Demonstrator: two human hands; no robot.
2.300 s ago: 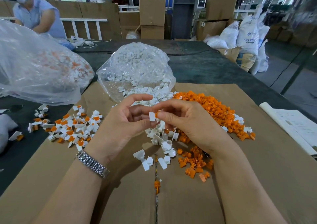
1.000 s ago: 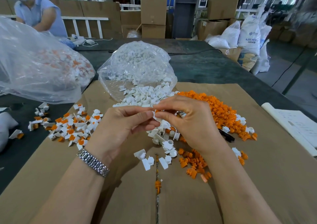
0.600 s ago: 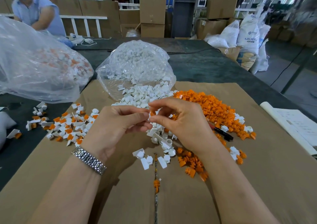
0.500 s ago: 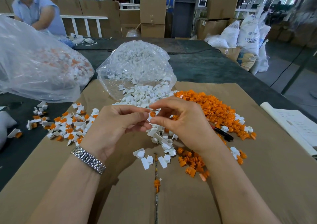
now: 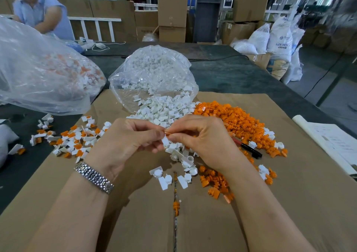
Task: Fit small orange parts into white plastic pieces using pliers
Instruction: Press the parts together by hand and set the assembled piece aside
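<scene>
Surroundings: flat brown cardboard sheet (image 5: pixel 289 203) covering a dark green table (image 5: pixel 231 74). At 12 o'clock of the hands, a clear plastic bag (image 5: pixel 154 72) spilling loose white plastic pieces (image 5: pixel 164 110). At 1 to 2 o'clock, a heap of small orange plastic parts (image 5: pixel 235 118), with a red-and-black-handled pliers (image 5: pixel 249 149) lying at its near edge, partly hidden behind the right wrist. At 10 o'clock, a larger clear bag (image 5: pixel 38 74) of blurred contents; at 9 o'clock, a scatter of assembled white-and-orange pieces (image 5: pixel 75 139). White paper sheets (image 5: pixel 332 143) at 3 o'clock. A second person (image 5: pixel 42 14) works at the far left.

Change: against the frame half a second back, the hands sit in nearly the same place, and the orange item between the fingertips shows less.

Task items: the left hand (image 5: pixel 127 141) pinches a white plastic piece (image 5: pixel 165 142) between curled thumb and fingers. The right hand (image 5: pixel 202 137), fingers curled, pinches an orange part (image 5: pixel 167 133) at the white piece's top edge. Both items lie at the meeting fingertips, above the loose white pieces; whether the part is seated cannot be told.
</scene>
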